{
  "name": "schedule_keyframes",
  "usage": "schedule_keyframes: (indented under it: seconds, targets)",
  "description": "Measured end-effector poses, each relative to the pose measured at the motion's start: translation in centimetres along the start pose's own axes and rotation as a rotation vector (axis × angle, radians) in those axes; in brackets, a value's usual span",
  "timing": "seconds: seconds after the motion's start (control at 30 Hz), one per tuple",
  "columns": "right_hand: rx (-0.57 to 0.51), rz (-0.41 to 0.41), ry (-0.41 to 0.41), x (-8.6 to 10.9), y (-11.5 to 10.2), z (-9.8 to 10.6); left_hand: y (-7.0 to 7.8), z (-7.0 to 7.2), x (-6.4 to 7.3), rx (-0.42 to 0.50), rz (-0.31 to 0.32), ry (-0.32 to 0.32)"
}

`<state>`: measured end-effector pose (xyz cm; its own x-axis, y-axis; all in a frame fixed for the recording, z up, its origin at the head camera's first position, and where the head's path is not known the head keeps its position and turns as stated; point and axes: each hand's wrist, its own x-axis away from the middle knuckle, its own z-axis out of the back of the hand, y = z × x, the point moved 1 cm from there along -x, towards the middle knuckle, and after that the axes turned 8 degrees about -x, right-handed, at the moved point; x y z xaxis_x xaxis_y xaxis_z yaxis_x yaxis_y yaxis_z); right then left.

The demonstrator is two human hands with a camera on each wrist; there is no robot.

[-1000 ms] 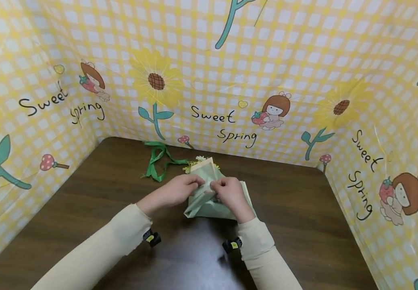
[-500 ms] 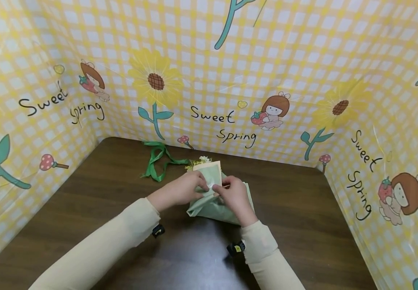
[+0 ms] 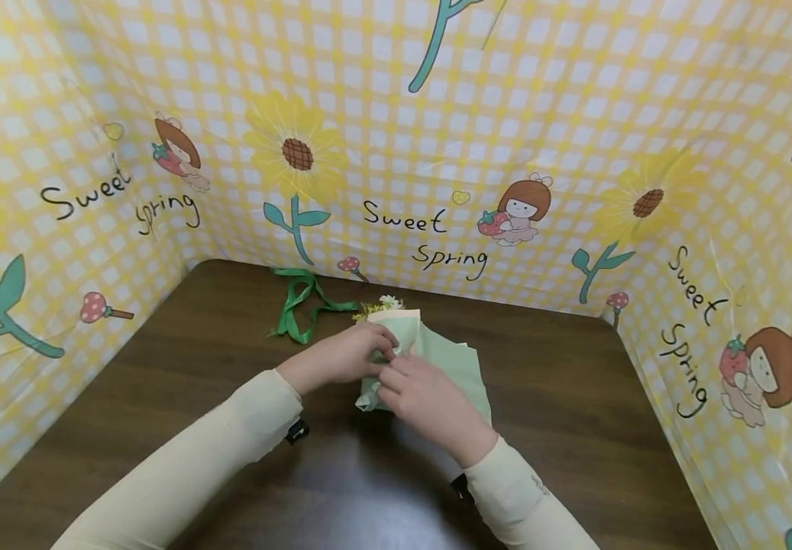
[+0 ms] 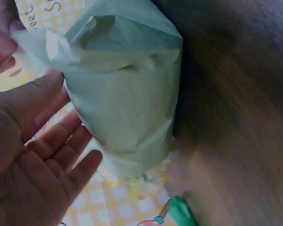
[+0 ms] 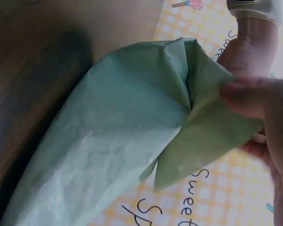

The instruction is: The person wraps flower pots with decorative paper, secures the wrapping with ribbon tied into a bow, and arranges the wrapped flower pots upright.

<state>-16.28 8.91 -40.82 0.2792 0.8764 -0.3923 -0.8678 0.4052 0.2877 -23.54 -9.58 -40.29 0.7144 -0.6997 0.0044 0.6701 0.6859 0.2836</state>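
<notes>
A sheet of pale green wrapping paper (image 3: 452,365) is folded around a bunch of small white and yellow flowers (image 3: 387,303), whose heads peek out at the far end. My left hand (image 3: 346,354) pinches the paper's gathered fold at its left side. In the left wrist view the wrap (image 4: 125,106) forms a cone, its gather at my thumb, the other fingers loosely bent beside it. My right hand (image 3: 430,397) reaches across the paper and pinches a loose flap near my left fingertips. That flap (image 5: 205,127) is drawn aside in the right wrist view. The flower stems are hidden.
A loose green ribbon (image 3: 292,305) lies on the dark wooden table (image 3: 182,367), to the left of the flowers. Yellow checked cloth (image 3: 396,153) with printed flowers walls in the table's back and both sides.
My right hand has moved left and over the paper, toward my left hand, folding the front flap across. More of the paper's right side lies flat and visible. The ribbon has stayed put.
</notes>
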Motion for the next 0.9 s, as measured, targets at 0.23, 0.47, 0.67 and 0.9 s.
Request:
schedule_keyframes:
  seconds: [0.23,0.47,0.67,0.9]
  targets:
    - [0.020,0.005,-0.020,0.7,-0.7,0.1,0.6,0.0,0.1,-0.027,0.022,-0.007]
    - [0.170,0.029,-0.096,-0.9,-3.2,-1.0,-0.1,-0.1,0.5,-0.006,0.012,-0.006]
    - [0.215,0.126,-0.083,-0.4,-3.5,-1.3,-0.4,-0.6,0.4,0.044,-0.002,-0.020]
    - [0.211,0.113,-0.089,-0.9,-3.9,-1.0,-0.6,-0.9,0.3,0.082,-0.007,-0.018]
